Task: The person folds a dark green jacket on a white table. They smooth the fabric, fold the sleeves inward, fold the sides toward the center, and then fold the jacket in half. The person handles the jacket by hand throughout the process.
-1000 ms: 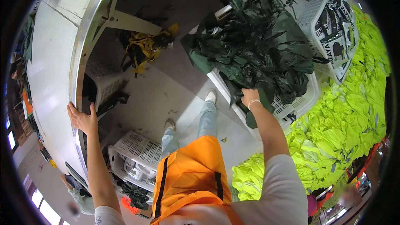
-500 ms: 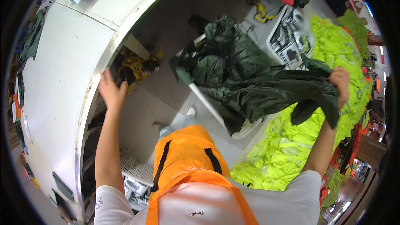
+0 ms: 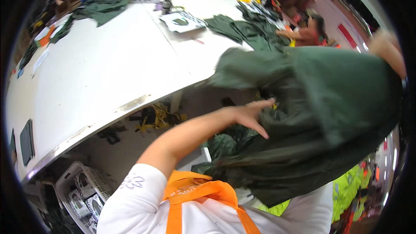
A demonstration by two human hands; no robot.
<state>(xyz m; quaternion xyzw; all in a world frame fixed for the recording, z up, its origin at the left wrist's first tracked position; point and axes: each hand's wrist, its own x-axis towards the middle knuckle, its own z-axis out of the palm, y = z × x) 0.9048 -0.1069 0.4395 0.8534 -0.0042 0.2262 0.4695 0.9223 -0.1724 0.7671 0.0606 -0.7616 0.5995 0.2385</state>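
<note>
Green garment (image 3: 333, 99) held high by right hand (image 3: 387, 50); left hand (image 3: 248, 114) splayed.

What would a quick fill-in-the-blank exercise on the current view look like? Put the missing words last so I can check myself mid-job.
1. The right hand holds up a garment coloured dark ____.
2. The other hand, with its fingers spread, is the person's ____ one.
3. The apron worn over the white shirt is coloured ____.
4. The basket holding packages is near the picture's lower ____ corner.

Missing words: green; left; orange; left.
</note>
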